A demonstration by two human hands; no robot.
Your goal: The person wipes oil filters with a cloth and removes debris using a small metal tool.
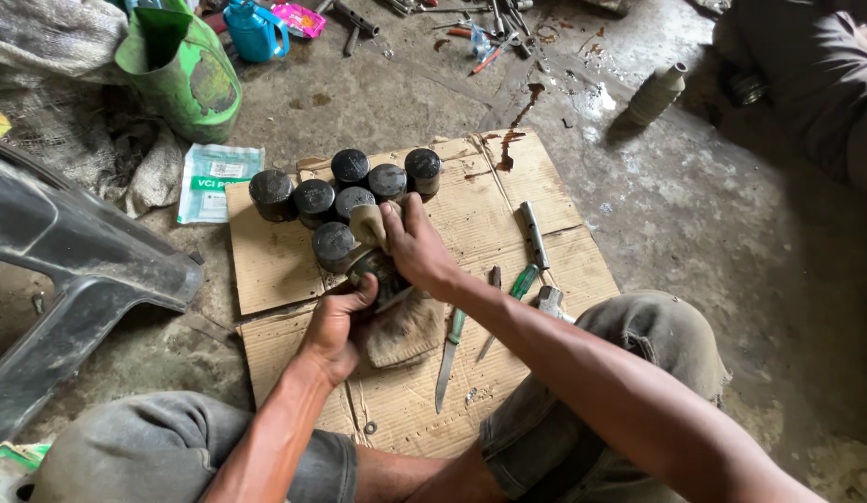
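Observation:
My left hand [338, 326] grips a dark cylindrical canister [379, 272] from below, over a sheet of cardboard [283, 265]. My right hand [413, 244] presses a tan rag [368, 224] against the canister's top. Several more black canisters [350, 186] stand upright in a cluster just beyond my hands. A dirty brown cloth [406, 333] lies under my hands. A knife with a green handle [448, 359] lies on the cardboard to the right of my left hand.
A green-handled screwdriver [519, 284], a metal tool [533, 235] and a small tool lie on the cardboard's right. A dark plastic panel [70, 270] is at left, a green jug [182, 70] and blue container [255, 30] behind, a white packet [215, 177], and a ribbed rubber boot [655, 93].

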